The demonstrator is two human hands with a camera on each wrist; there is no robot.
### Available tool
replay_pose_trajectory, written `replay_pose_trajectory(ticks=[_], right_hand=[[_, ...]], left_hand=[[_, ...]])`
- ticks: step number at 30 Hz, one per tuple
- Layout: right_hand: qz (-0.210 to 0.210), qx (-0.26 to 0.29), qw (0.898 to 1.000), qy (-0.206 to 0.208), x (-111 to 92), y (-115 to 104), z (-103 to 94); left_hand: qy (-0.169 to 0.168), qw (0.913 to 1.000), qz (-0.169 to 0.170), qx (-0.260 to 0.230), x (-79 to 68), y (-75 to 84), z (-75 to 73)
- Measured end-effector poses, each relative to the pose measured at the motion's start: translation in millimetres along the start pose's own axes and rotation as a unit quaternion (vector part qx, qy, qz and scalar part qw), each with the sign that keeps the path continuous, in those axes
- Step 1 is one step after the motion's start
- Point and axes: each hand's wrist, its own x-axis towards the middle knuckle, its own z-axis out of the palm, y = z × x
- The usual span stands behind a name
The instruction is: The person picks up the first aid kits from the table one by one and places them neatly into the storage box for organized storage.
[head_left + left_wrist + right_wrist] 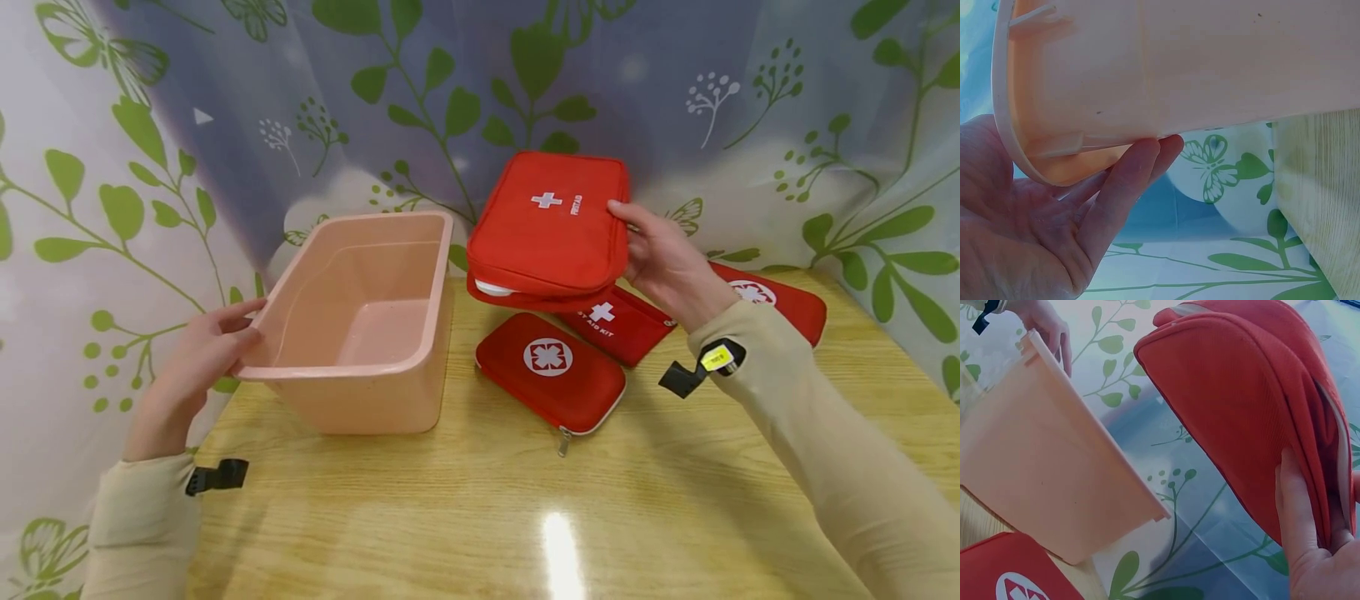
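Right hand (671,262) has the big red pouch (551,225) by one edge, held up right of the pink bin (360,404); left hand (193,362) grips the bin's rim. Lopsided hold imo, so it could sag, slip and smack the flat red case (551,371) beside the bin.

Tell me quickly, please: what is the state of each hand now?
Left hand: gripping the pink rectangular plastic tub by its rim.
Right hand: holding the red rectangular fabric first-aid bag by its side.
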Motion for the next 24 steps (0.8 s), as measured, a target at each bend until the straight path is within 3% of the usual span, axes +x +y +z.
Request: replay_pose_trajectory(ticks=[24], right_hand=[[-0.009, -0.014, 1.0, -0.015, 14.3, 22.9, 35.1]], left_hand=[[0.006, 1.0, -0.004, -0.001, -1.2, 0.1, 0.3]])
